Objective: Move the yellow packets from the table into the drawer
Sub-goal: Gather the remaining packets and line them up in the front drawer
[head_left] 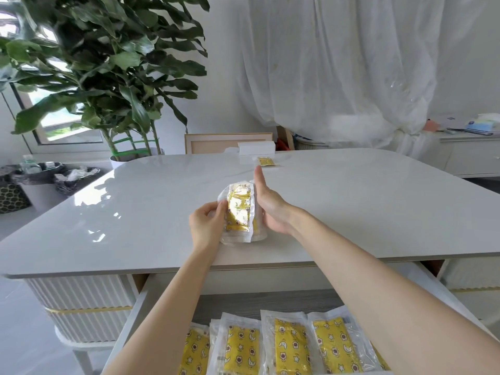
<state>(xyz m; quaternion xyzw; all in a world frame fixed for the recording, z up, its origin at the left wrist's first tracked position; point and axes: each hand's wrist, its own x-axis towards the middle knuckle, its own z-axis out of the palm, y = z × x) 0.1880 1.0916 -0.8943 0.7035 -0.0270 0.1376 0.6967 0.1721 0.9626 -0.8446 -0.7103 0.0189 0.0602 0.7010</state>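
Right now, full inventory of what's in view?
held packets: stack, count unclear, yellow in clear wrap, mid-table between the hands
small packet: one, yellow, far side of table
drawer packets: at least four, yellow, in the open drawer
table: one, white, centre
box: one, white, table's far edge
plant: one, green, back left
bins: two, dark-lined, floor left
left hand: one, grip on stack's left edge
right hand: one, against stack's right side, fingers hidden
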